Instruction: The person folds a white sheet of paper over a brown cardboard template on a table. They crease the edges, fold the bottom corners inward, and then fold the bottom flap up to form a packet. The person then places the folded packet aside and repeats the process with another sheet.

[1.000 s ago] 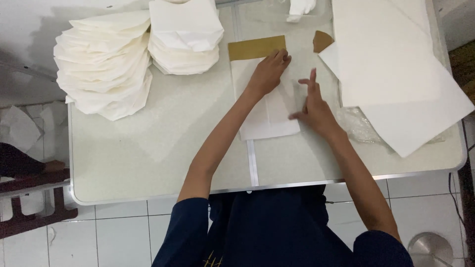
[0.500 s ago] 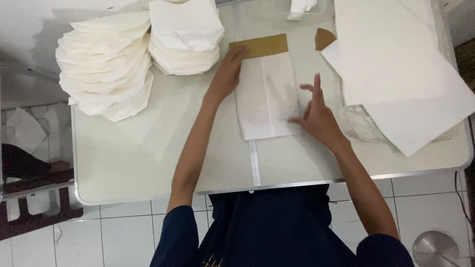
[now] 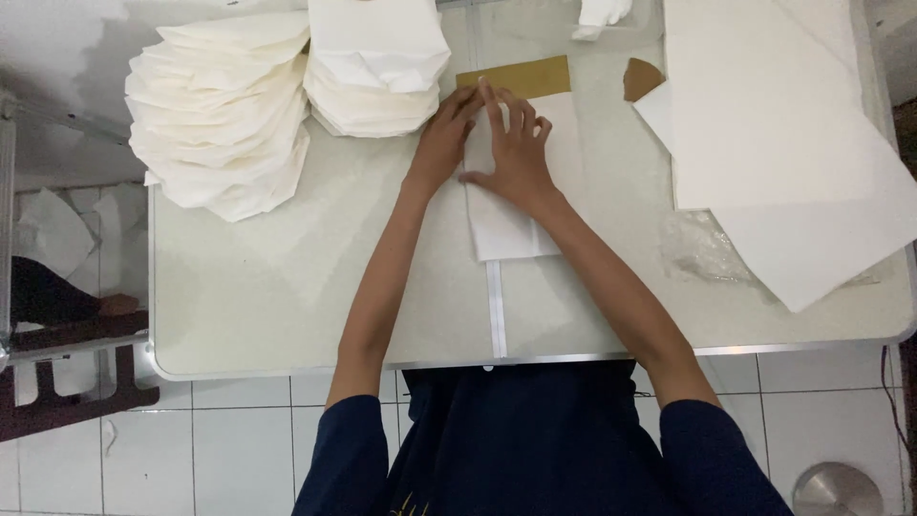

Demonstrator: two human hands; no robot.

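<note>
Both hands lay flat, fingers spread, gripping nothing: left hand [image 3: 441, 139] and right hand [image 3: 516, 153] pressed on white paper bag [image 3: 516, 225] at table [image 3: 287, 287] centre, brown strip [image 3: 516, 76] at bag's far end. Bag judged light, thin, easily creased, apt to slide; best taken by edges. Finished stacks [image 3: 224, 124] lay to left, large sheets [image 3: 764, 124] to right

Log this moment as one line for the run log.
left hand: flat on folded white paper sheet | right hand: pressing same sheet | brown paper strip: at sheet's top | white table
</note>
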